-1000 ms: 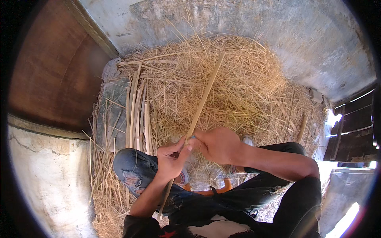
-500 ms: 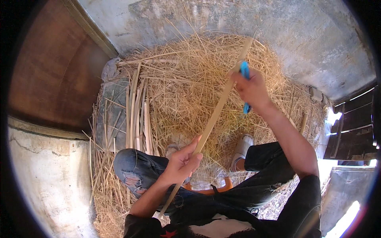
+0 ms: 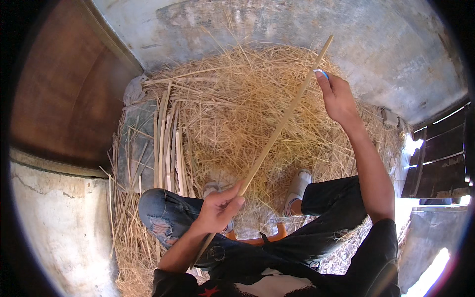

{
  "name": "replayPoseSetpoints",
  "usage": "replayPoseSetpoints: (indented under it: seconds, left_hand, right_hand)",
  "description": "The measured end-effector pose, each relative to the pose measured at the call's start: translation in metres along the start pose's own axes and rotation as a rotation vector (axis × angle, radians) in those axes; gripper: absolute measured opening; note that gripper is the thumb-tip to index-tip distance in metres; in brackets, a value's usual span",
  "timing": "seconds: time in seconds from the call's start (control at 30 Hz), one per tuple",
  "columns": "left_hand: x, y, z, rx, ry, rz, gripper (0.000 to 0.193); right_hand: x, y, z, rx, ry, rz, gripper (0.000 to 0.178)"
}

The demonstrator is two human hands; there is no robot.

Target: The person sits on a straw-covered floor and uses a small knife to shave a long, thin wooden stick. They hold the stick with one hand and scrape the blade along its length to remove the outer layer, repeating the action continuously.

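Observation:
A long, narrow bamboo strip (image 3: pixel 280 127) slants from beside my left forearm up to the far right, above the straw. My left hand (image 3: pixel 216 210) is closed round its lower part, thumb on top. Near the far end, my right hand (image 3: pixel 340 100) grips a small blue tool (image 3: pixel 324 74) with a whitish edge laid against the strip. Most of that tool is hidden inside my fingers, so its exact kind does not show.
Cut bamboo strips (image 3: pixel 168 143) lie side by side left of my feet. A heap of straw-like shavings (image 3: pixel 237 104) covers the floor up to the grey wall (image 3: pixel 277 24). An orange curved piece (image 3: pixel 257 241) lies between my legs. A brown panel (image 3: pixel 64 94) stands at left.
My right hand has moved outward to the right and slightly up, turning the blue tool. The strip has rotated and now shows a narrower side. My left hand keeps its hold.

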State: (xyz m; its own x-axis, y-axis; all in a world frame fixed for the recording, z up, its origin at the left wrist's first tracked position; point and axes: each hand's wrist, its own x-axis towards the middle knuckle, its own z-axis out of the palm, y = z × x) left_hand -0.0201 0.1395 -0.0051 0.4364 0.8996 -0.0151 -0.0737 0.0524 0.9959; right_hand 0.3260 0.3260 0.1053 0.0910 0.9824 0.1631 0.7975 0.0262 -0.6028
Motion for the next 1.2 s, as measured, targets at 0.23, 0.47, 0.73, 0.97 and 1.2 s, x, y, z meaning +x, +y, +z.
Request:
replayPoseSetpoints:
  seconds: [0.23, 0.47, 0.73, 0.97, 1.2]
  left_hand:
    - [0.001, 0.005, -0.001, -0.024, 0.1, -0.061, 0.047]
    - [-0.003, 0.005, -0.002, 0.041, 0.038, 0.013, 0.047]
    - [0.009, 0.002, -0.006, 0.005, 0.162, 0.001, 0.047]
    - [0.003, 0.004, 0.001, 0.007, 0.127, 0.02, 0.048]
    - [0.01, 0.006, -0.004, -0.057, 0.205, -0.042, 0.049]
  right_hand:
    - [-0.059, -0.036, 0.053, -0.029, -0.329, -0.28, 0.042]
    - [0.005, -0.005, 0.018, -0.009, -0.081, 0.02, 0.052]
    - [-0.098, -0.078, 0.075, -0.155, -0.597, -0.251, 0.043]
    - [-0.016, -0.039, 0.04, -0.076, -0.126, -0.127, 0.037]
    - [-0.109, -0.082, 0.085, -0.165, -0.577, -0.376, 0.036]
